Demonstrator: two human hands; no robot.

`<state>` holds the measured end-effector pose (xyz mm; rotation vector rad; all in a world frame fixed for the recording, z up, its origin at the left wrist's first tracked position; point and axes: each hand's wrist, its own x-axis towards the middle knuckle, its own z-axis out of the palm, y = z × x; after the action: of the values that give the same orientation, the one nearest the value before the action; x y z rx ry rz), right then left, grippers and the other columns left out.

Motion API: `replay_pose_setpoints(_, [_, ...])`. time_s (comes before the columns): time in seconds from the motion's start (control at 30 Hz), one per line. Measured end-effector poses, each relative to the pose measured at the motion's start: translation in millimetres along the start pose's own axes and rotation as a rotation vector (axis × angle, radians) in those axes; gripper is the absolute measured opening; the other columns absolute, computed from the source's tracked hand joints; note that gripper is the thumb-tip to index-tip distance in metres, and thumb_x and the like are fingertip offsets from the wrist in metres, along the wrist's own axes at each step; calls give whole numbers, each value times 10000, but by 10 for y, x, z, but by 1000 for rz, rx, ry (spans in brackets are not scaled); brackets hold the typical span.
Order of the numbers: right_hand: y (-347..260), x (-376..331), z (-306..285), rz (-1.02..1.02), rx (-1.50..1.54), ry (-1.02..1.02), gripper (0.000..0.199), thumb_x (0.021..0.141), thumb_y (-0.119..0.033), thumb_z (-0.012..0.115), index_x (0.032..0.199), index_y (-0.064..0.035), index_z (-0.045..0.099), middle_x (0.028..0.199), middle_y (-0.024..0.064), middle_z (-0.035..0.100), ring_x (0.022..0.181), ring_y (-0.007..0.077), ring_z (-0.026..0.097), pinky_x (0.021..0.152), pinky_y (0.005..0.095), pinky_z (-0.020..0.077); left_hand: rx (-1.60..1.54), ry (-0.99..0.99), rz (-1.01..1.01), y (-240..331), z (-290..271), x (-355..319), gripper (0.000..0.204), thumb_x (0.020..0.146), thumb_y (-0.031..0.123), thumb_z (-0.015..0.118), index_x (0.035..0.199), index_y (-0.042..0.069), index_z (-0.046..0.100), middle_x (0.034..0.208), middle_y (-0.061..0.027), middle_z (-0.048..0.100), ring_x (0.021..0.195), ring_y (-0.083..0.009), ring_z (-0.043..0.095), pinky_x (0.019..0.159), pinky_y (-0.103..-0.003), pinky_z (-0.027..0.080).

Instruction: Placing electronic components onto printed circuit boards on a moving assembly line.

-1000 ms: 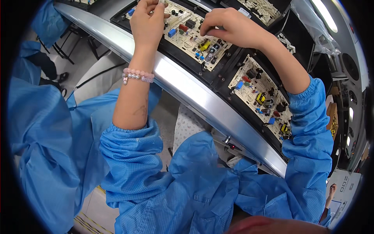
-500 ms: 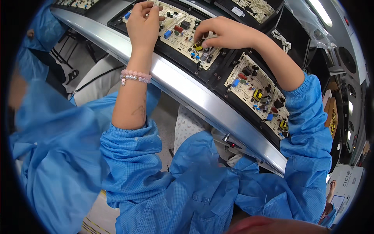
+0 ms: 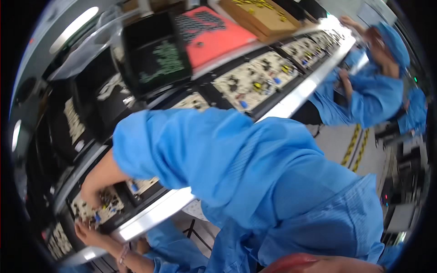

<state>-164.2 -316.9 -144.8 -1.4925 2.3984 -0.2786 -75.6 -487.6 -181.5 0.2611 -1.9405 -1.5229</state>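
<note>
My right hand point(image 3: 93, 193) reaches down over a cream circuit board point(image 3: 116, 210) in a black tray at the lower left; its fingers point at the parts but are hidden and smeared. At the near edge of the same board is my left hand point(image 3: 91, 235), a pink bead bracelet point(image 3: 123, 255) on its wrist. Its fingers are blurred, and whether they hold anything cannot be made out. Blue, yellow and black components stand on the board. My right arm's blue sleeve point(image 3: 191, 145) crosses the middle and covers part of the boards behind it.
More populated boards point(image 3: 255, 84) lie in trays along the line, bordered by a shiny metal rail point(image 3: 291, 102). Behind are a black bin point(image 3: 157, 54) of small green parts, a red mat point(image 3: 218, 43) and a cardboard box point(image 3: 264, 22). A co-worker in blue point(image 3: 373, 93) sits at the far right.
The view has swung far to the right, so my hands now appear at the lower left. The bin, red mat and co-worker on the right have come into sight. Both hands remain at a board.
</note>
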Motion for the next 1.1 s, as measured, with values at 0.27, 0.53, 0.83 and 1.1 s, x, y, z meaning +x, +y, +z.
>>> replay_pose_setpoints(0.27, [-251, -527, 54, 8, 1130, 367, 235, 818, -3, 477, 969, 38, 652, 947, 195, 672, 729, 274, 699, 639, 342, 567, 117, -13, -11, -188, -169, -174, 367, 939, 248, 556, 1206, -1, 516, 1129, -122, 637, 921, -218, 651, 712, -301, 488])
replay_pose_setpoints(0.53, [253, -579, -13, 201, 1595, 341, 161, 833, -20, 582, 957, 70, 630, 890, 203, 664, 747, 293, 698, 643, 342, 557, 63, -30, -27, -238, -33, -7, 351, 943, 257, 553, 1184, 4, 522, 1118, -125, 640, 916, -227, 651, 701, -307, 498])
replay_pose_setpoints(0.83, [186, -593, -267, -274, 238, 637, 334, 750, -399, 698, 989, -167, 717, 895, 92, 704, 849, 271, 665, 726, 400, 518, -26, -26, 154, 194, -12, -213, 342, 921, 150, 554, 1201, -45, 527, 1081, -182, 630, 893, -277, 646, 749, -357, 536])
replay_pose_setpoints(1.1, [35, -970, -96, -355, 46, 420, 222, 774, -167, 652, 893, 20, 651, 864, 135, 651, 845, 306, 628, 758, 396, 492, -86, 17, -31, 13, 187, -282, 223, 888, 121, 593, 1073, 16, 528, 896, -103, 653, 706, -145, 637, 518, -213, 464])
